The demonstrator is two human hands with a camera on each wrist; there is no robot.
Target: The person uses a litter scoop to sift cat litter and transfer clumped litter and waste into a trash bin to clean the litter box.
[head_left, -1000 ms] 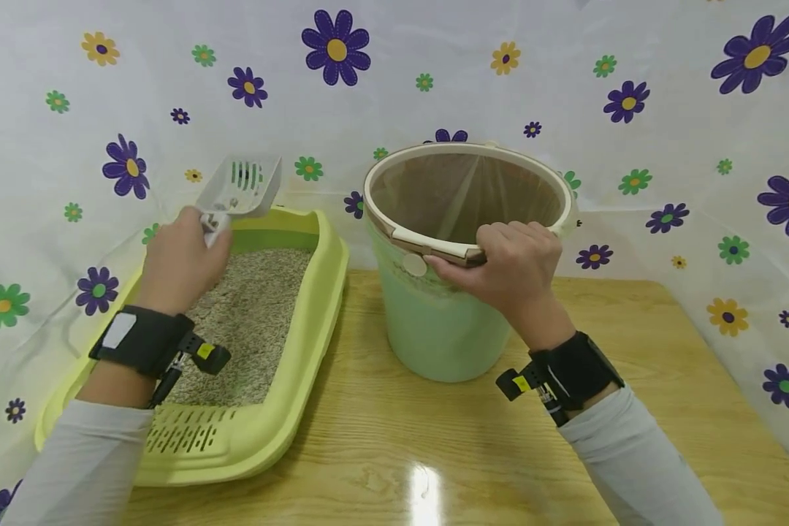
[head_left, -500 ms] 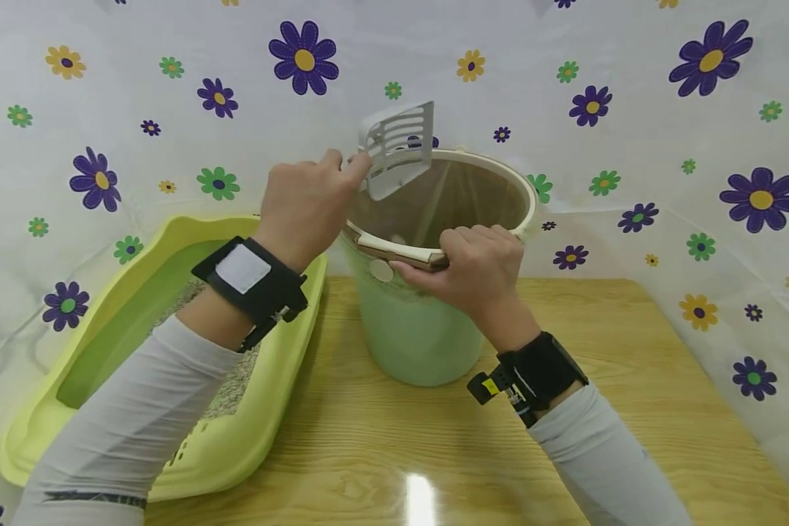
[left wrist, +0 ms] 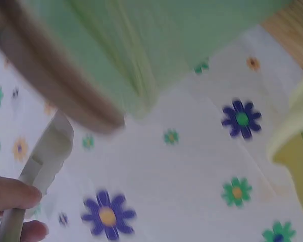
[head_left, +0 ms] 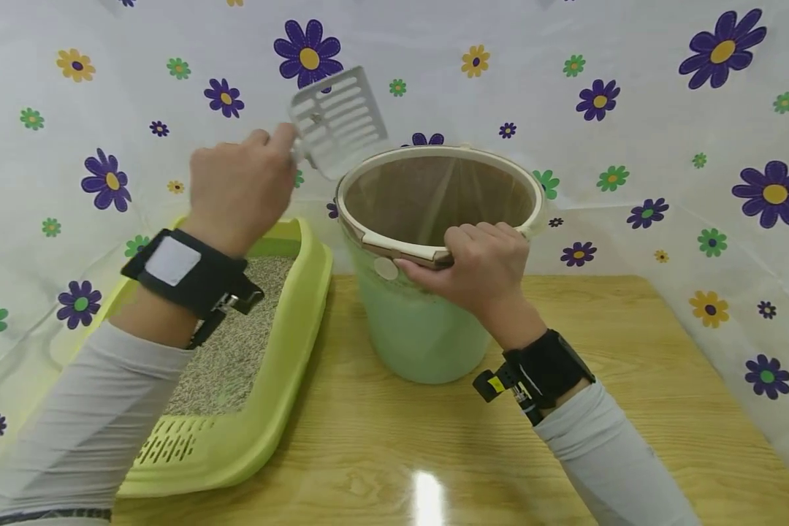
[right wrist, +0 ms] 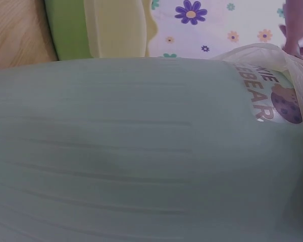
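Note:
My left hand (head_left: pixel 239 186) grips the handle of a white slotted litter scoop (head_left: pixel 338 120), held up in the air just left of the bucket's rim; the scoop's handle (left wrist: pixel 40 171) shows between my fingers in the left wrist view. A pale green bucket (head_left: pixel 421 321) with a beige rim ring and a clear bag liner stands on the wooden table. My right hand (head_left: pixel 486 267) grips its near rim. The bucket's green wall (right wrist: pixel 141 151) fills the right wrist view. A yellow-green litter tray (head_left: pixel 283 343) holding grainy litter lies to the left.
The wooden table (head_left: pixel 631 409) stretches bare to the right and front of the bucket. A white flowered sheet (head_left: pixel 664 109) hangs close behind and along both sides. The tray juts over the table's left side.
My left hand has swung the scoop from over the tray to above the bucket mouth, then back left off the rim. The right hand has stayed on the rim.

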